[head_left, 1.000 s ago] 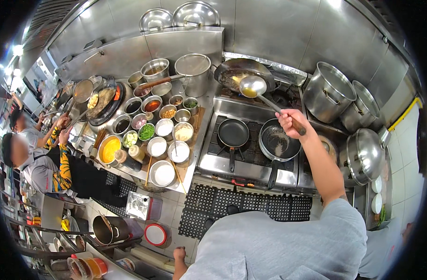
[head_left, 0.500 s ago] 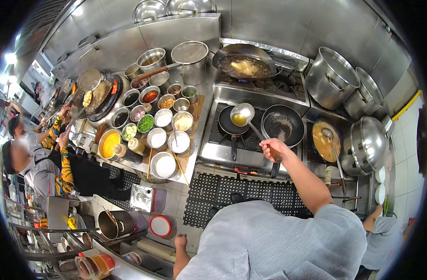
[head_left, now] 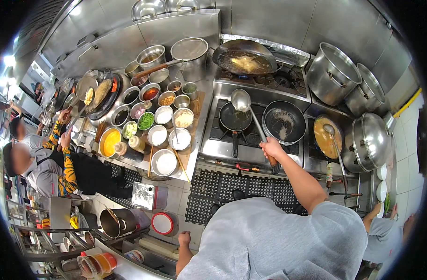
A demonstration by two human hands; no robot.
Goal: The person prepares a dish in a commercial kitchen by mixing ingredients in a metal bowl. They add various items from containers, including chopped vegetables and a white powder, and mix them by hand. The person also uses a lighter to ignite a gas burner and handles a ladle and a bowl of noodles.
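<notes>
My right hand is wrapped round the wooden grip of a long-handled steel ladle. The ladle's bowl hangs tilted over the far part of a small black frying pan, whose dark base shines as if with oil. Just right of the ladle's handle sits a deeper black pan with pale residue inside; its handle lies partly behind my right hand. My left hand hangs low by my side, its fingers curled, with nothing visible in them.
Behind the burners a wok of oil has pale food frying. To the right stand a pan of brown sauce with a ladle, and tall stockpots. Ingredient bowls crowd the left counter. Co-workers stand far left and lower right.
The ladle's bowl has moved up and slightly left and tipped; the yellow liquid seen in it before no longer shows. The small pan's base now looks wet. My right hand shifted only slightly.
</notes>
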